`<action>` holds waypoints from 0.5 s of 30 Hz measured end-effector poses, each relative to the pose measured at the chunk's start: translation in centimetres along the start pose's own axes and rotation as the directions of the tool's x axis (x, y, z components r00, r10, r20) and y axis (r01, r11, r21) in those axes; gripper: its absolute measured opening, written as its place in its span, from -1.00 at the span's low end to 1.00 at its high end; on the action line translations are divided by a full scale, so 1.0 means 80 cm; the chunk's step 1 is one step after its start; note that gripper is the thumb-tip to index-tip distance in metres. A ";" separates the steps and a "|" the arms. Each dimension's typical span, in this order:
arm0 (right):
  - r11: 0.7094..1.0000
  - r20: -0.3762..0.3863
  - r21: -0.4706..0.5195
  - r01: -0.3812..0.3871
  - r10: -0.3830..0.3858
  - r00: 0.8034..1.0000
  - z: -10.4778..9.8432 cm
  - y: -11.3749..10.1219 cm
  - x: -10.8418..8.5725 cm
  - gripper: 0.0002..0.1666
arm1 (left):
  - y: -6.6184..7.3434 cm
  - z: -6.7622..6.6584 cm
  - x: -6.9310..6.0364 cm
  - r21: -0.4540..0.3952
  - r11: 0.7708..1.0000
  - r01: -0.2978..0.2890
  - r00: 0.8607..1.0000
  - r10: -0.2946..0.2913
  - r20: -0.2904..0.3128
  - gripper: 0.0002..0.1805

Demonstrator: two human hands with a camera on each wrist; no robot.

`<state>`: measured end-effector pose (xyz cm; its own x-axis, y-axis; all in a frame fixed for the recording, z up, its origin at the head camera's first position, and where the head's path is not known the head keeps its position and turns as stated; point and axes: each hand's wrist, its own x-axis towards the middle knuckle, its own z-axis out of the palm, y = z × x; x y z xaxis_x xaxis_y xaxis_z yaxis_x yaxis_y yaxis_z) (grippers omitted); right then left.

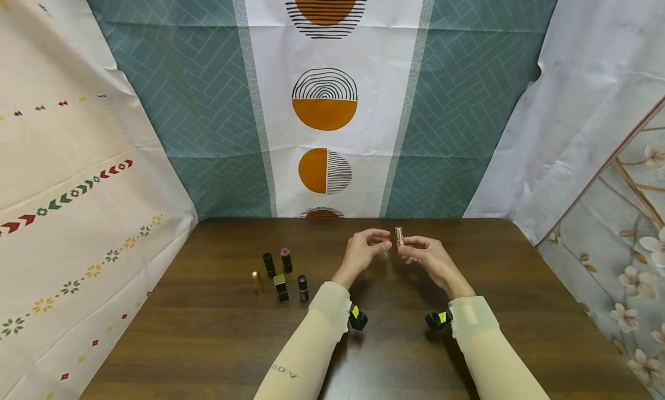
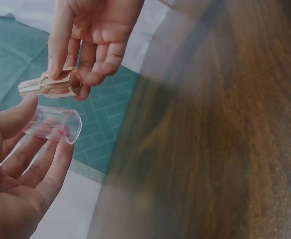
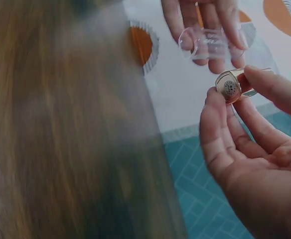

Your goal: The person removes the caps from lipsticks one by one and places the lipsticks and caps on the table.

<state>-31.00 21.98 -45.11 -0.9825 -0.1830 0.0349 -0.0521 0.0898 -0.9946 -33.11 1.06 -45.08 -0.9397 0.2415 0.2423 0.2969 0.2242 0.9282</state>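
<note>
My right hand (image 1: 428, 258) pinches a shiny gold lipstick tube (image 1: 399, 236) between thumb and fingers, holding it upright above the table. Beside it, my left hand (image 1: 363, 253) holds a clear plastic cap (image 2: 56, 124) between thumb and fingertips. The cap and the gold tube are apart, a small gap between them. In the right wrist view the base of the lipstick tube (image 3: 229, 88), with a round label, faces the camera. The left wrist view shows the cap's open rim; inside it there is a small reddish mark.
Several other lipsticks stand or lie on the brown table (image 1: 218, 342), left of my hands: a gold one (image 1: 257, 282), a black one (image 1: 268, 264), one with a pinkish-red top (image 1: 286, 260), one with a green-gold top (image 1: 280, 288) and another black one (image 1: 303, 288). Patterned curtains (image 1: 202, 100) hang behind.
</note>
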 end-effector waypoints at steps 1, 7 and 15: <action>1.000 0.009 -0.016 0.004 -0.004 1.000 -0.002 0.002 0.000 -0.50 | -0.001 0.002 0.000 -0.003 1.000 0.007 1.000 -0.007 0.007 -0.69; 0.997 0.038 -0.066 0.042 -0.039 0.999 -0.016 0.009 0.003 -0.59 | -0.005 0.017 0.003 0.014 0.999 0.038 0.998 -0.038 0.050 -0.66; 0.982 0.075 -0.183 0.054 -0.041 0.996 -0.033 0.013 0.008 -0.62 | -0.006 0.037 0.010 0.102 0.994 0.037 0.998 -0.042 0.049 -0.66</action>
<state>-32.19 24.53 -45.88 -0.9633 -0.2597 0.0679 -0.1367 0.2571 -0.9567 -33.54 3.92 -46.19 -0.9418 0.2781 0.1890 0.2781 0.3282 0.9027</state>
